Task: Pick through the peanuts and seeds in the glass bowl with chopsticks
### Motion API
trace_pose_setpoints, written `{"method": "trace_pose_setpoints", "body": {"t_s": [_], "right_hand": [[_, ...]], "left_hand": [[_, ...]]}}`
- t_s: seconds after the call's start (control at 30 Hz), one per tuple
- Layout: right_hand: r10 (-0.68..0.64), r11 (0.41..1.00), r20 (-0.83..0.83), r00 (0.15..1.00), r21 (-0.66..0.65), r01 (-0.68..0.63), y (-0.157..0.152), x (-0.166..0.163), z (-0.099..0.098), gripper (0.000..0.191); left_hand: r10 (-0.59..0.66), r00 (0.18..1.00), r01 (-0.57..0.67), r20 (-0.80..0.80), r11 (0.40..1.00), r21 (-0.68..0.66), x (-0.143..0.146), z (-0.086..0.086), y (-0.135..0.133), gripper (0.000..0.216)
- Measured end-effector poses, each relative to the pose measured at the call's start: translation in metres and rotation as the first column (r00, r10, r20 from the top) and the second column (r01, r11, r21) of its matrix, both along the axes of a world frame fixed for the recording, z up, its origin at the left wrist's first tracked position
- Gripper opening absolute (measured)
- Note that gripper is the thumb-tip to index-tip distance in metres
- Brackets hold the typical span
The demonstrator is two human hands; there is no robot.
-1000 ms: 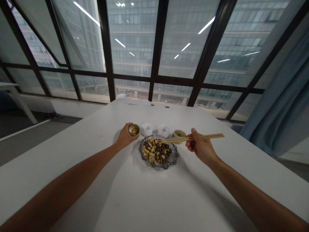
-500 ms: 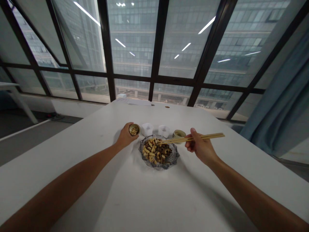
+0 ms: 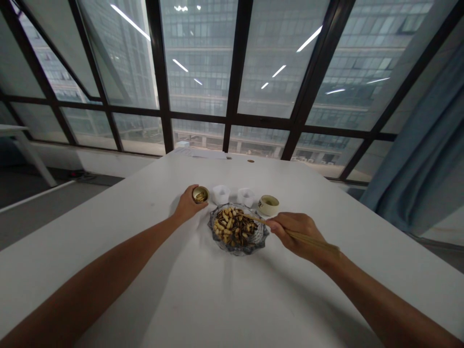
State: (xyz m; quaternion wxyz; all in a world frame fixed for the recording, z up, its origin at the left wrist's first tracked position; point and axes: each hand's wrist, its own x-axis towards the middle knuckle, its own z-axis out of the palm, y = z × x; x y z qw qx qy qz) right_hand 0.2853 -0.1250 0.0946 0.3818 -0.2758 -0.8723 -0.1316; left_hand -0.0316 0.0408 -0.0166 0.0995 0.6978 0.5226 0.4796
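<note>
A glass dish (image 3: 261, 238) of mixed nuts and dark seeds (image 3: 234, 225) sits mid-table. My right hand (image 3: 294, 232) is closed on a pair of wooden chopsticks (image 3: 308, 238), their tips reaching over the dish's right side among the seeds. My left hand (image 3: 188, 204) is wrapped round a small gold-lined cup (image 3: 200, 194) with a few nuts in it, just left of the dish. Behind the dish stand two small white cups (image 3: 221, 194) (image 3: 246, 196) and a pale cup (image 3: 268, 205) at the right.
The white table (image 3: 203, 295) runs from me to the far windows (image 3: 203, 72). Papers (image 3: 197, 152) lie at its far edge. A blue curtain (image 3: 424, 159) hangs at the right, and another table's leg (image 3: 31, 154) shows at the left.
My right hand has dropped and turned, so the chopsticks now slant down with their tips in the dish instead of lying level above it. The left hand stays on the small cup.
</note>
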Motion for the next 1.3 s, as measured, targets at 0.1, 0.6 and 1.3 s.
{"method": "trace_pose_setpoints", "body": {"t_s": [0.1, 0.6, 1.3], "right_hand": [[-0.010, 1.000, -0.013, 1.000, 0.002, 0.010, 0.000, 0.001, 0.000, 0.050], [-0.418, 0.805, -0.719, 0.555, -0.576, -0.140, 0.028, 0.017, -0.006, 0.066], [-0.422, 0.795, -0.809, 0.408, -0.547, -0.261, 0.047, 0.033, -0.017, 0.064]], "left_hand": [[0.037, 0.998, -0.035, 0.045, 0.998, -0.060, 0.001, 0.000, 0.000, 0.072], [0.026, 0.889, -0.093, -0.457, 0.988, -0.125, 0.029, 0.053, 0.015, 0.078], [-0.255, 0.824, 0.328, -0.506, 0.943, 0.060, 0.047, 0.058, 0.003, 0.069]]}}
